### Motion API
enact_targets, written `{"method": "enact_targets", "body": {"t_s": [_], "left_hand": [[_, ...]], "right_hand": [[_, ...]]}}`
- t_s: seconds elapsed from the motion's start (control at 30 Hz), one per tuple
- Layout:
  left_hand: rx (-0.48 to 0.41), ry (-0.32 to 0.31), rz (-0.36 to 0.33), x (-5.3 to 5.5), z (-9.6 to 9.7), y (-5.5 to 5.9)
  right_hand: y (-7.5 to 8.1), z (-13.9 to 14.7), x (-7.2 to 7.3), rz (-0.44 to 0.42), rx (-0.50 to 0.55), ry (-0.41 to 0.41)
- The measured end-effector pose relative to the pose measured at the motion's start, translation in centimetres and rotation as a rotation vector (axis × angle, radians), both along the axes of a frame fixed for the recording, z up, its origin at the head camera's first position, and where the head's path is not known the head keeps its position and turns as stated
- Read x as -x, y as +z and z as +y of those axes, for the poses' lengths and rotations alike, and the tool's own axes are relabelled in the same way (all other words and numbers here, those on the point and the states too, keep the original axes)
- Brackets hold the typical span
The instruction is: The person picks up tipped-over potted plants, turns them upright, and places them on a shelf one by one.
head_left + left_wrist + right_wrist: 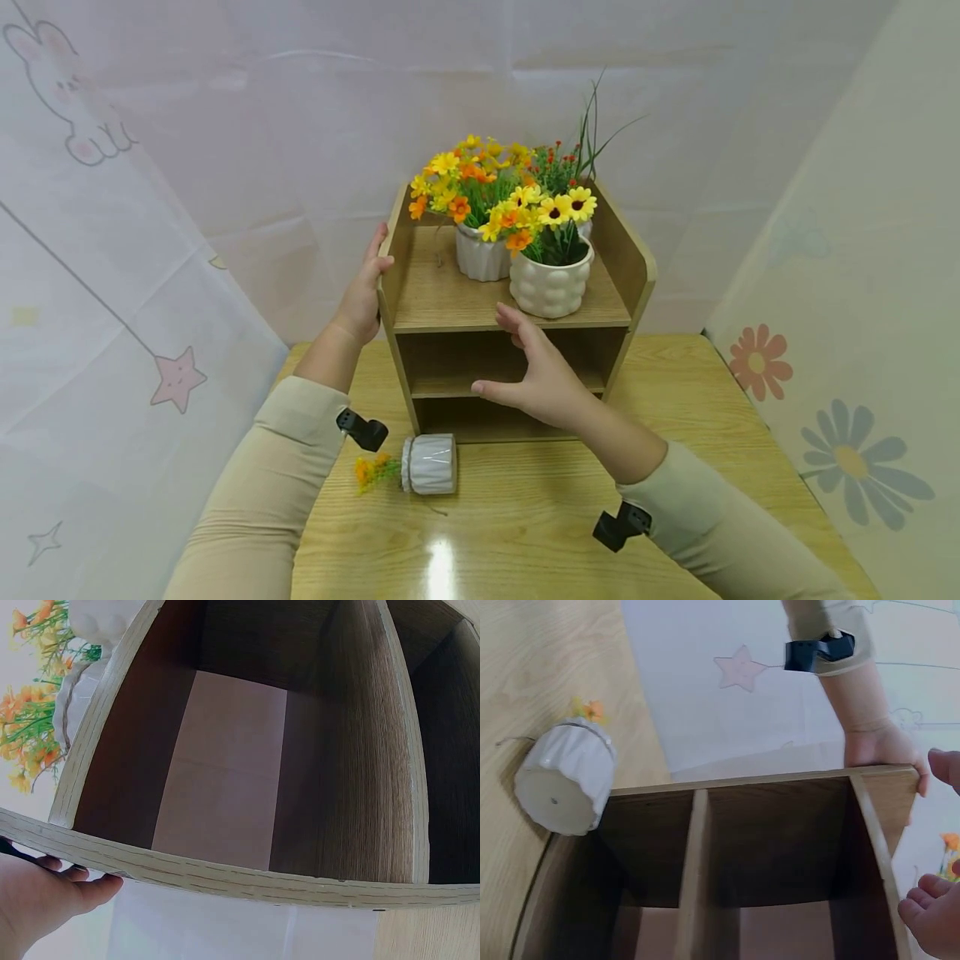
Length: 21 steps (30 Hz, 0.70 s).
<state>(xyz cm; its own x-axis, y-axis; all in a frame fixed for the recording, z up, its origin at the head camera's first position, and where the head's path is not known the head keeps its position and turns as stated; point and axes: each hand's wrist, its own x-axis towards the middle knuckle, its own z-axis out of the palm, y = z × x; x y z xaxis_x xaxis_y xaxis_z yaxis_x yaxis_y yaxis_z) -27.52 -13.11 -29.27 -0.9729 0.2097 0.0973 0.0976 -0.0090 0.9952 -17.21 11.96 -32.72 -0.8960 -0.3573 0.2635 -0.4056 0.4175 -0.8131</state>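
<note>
My left hand (361,301) rests against the outer left side of a wooden shelf (450,318), its fingertips at the panel's sloping upper edge. In front of the shelf my right hand (546,375) hovers with thumb and fingers spread, holding nothing. Just above its fingertips, a cream bumpy pot (550,287) of yellow flowers stands upright near the top board's front edge. Behind it are a white ribbed pot (480,256) of yellow and orange flowers and a plant with small red blooms (557,167).
A white pot (431,464) with orange flowers lies on its side on the wooden table (517,533), close to the shelf's front left corner, its flowers pointing left. Pale printed sheets (247,208) surround the table on the back and sides.
</note>
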Motion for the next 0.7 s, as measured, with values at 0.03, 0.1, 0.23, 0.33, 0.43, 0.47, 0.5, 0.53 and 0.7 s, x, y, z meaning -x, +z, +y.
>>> {"method": "enact_targets", "body": {"t_s": [0.03,0.1,0.23,0.33,0.43,0.47,0.5,0.53,0.7], "left_hand": [[0.004,0.001,0.002,0.0,0.0,0.0],[0.013,0.004,0.005,0.0,0.0,0.0],[0.020,0.006,0.006,0.1,0.0,0.0],[0.004,0.003,0.004,0.1,0.0,-0.1],[-0.016,-0.001,0.004,0.1,0.0,-0.1],[-0.020,-0.003,0.004,0.1,0.0,-0.1],[-0.025,-0.004,0.004,0.1,0.0,-0.1],[-0.023,-0.003,0.005,0.1,0.0,-0.1],[-0.014,-0.001,0.007,0.1,0.0,-0.1]], "right_hand": [[-0.2,-0.1,0.0,-0.008,-0.009,0.015],[-0.6,-0.3,0.1,-0.023,-0.027,0.038],[-1.4,-0.9,0.1,-0.049,-0.070,0.064],[-2.1,-1.3,0.2,-0.069,-0.106,0.078],[-2.8,-1.7,0.3,-0.092,-0.150,0.087],[-3.1,-1.8,0.3,-0.096,-0.164,0.090],[-3.4,-2.0,0.3,-0.101,-0.177,0.092],[-3.7,-2.1,0.3,-0.105,-0.188,0.096],[-5.4,-2.9,0.5,-0.121,-0.220,0.121]]}}
